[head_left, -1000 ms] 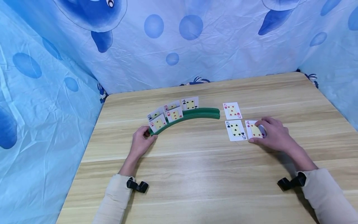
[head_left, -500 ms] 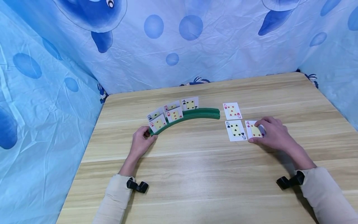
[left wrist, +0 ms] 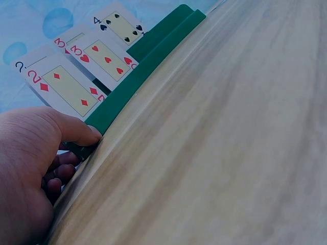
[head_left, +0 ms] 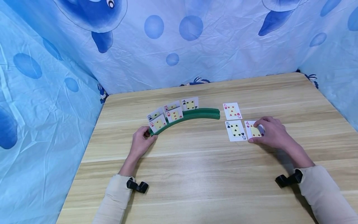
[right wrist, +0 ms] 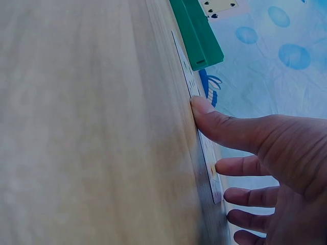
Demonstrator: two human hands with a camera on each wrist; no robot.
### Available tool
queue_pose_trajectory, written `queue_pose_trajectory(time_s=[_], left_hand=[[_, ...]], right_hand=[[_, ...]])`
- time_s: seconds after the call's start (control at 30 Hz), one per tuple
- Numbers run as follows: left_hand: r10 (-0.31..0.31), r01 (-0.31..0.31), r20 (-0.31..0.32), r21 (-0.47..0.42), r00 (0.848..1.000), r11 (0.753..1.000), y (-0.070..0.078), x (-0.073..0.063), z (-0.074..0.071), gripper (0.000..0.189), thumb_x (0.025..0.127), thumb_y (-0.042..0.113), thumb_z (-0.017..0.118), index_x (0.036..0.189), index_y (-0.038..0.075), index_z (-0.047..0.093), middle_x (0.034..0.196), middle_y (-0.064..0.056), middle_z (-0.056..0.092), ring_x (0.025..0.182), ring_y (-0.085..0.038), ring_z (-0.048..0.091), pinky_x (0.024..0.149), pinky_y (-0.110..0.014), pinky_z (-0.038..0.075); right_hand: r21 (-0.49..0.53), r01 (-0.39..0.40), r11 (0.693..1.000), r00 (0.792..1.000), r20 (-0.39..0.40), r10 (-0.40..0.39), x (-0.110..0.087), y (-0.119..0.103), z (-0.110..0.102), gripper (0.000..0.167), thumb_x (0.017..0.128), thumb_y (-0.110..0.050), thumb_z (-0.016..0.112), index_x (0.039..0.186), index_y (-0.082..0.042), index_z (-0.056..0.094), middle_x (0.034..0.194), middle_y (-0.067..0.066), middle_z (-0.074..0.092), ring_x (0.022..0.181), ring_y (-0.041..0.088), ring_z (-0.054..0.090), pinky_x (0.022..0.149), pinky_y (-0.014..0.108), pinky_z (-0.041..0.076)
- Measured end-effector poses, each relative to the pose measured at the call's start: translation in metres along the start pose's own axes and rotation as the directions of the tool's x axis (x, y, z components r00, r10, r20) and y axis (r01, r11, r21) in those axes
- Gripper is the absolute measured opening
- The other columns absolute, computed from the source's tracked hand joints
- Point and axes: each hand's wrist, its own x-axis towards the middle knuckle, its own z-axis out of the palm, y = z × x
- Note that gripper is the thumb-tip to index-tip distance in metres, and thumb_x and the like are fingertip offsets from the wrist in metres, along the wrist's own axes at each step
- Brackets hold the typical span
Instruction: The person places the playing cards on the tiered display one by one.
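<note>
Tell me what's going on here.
A person's left hand grips the left end of a curved green rack, where five cards stand: two twos, two threes and the four of spades. The right hand touches the four of diamonds, which is face up on the table, just right of the five of spades. The five of hearts lies face up beyond that five, outside the rack.

The wood-grained table (head_left: 195, 174) bears a curved green rack (head_left: 204, 114) and three playing cards (head_left: 235, 131).
</note>
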Motion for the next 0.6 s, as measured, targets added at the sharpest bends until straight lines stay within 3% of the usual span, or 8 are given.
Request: queue_pose_trajectory(time_s=[0.3,0.6], left_hand=[[-0.003,0.003,0.001,-0.006,1.000,1.000,0.0013,-0.0004,-0.0004,0.038,0.085,0.008,0.075,0.120,-0.005,0.065,0.105,-0.018,0.063,0.091,-0.027,0.053,0.076,-0.025,0.040],[-0.005,0.005,-0.001,-0.003,1.000,1.000,0.0012,-0.0002,-0.0005,0.039,0.084,0.008,0.075,0.120,-0.005,0.066,0.105,-0.019,0.063,0.091,-0.027,0.054,0.076,-0.025,0.040]], right_hand=[[-0.002,0.013,1.000,1.000,-0.018,-0.013,0.0017,-0.0004,0.0002,0.061,0.069,-0.034,0.090,0.113,0.003,0.068,0.133,0.038,0.049,0.121,0.054,0.040,0.093,0.067,0.032],[0.002,-0.004,1.000,1.000,0.002,0.004,0.0006,-0.0021,-0.0004,0.057,0.072,-0.034,0.088,0.113,0.000,0.067,0.137,0.036,0.044,0.122,0.056,0.037,0.087,0.069,0.034]])
